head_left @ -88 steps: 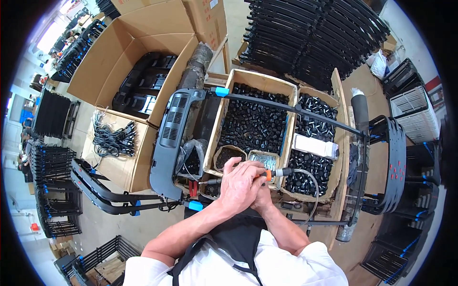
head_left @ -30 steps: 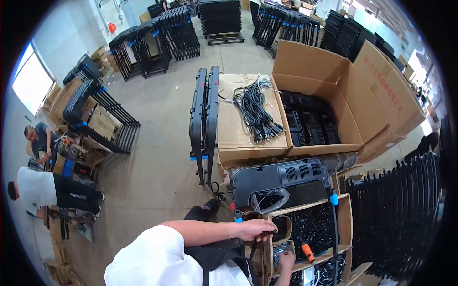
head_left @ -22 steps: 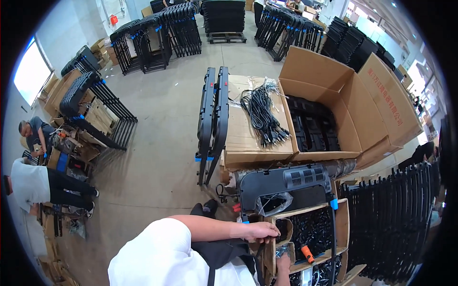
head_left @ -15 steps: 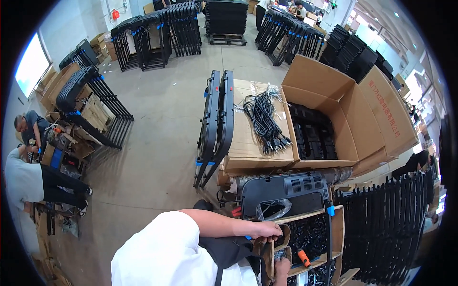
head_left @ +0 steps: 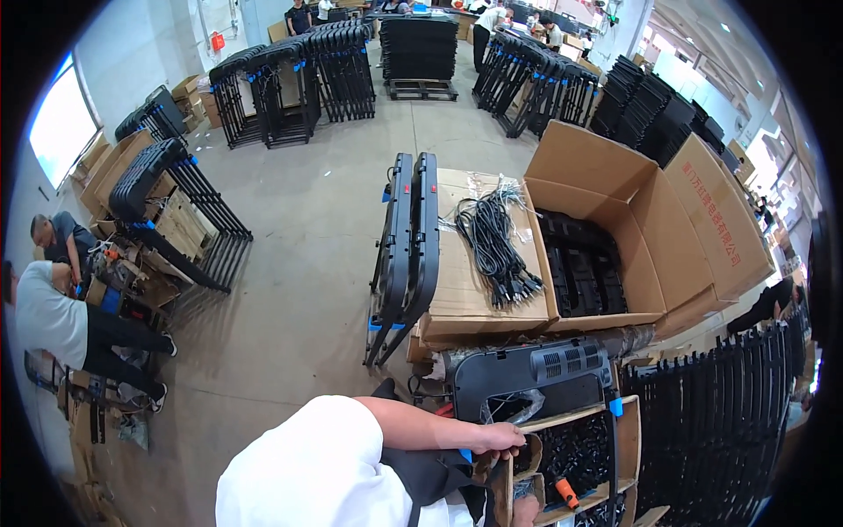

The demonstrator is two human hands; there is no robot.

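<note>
Gripping the cardboard edge of the small parts box [head_left: 518, 439], the left hand [head_left: 499, 436] has its fingers curled shut over that rim. The right hand [head_left: 525, 512] barely pokes in at the bottom edge; whether it's apart or closed, I cannot tell. An orange-handled tool [head_left: 566, 494] lies among the black parts. Just beyond, a black panel [head_left: 527, 376], then a cable bundle [head_left: 494, 241] on a closed carton [head_left: 465, 290], beside a big open box [head_left: 615, 228].
</note>
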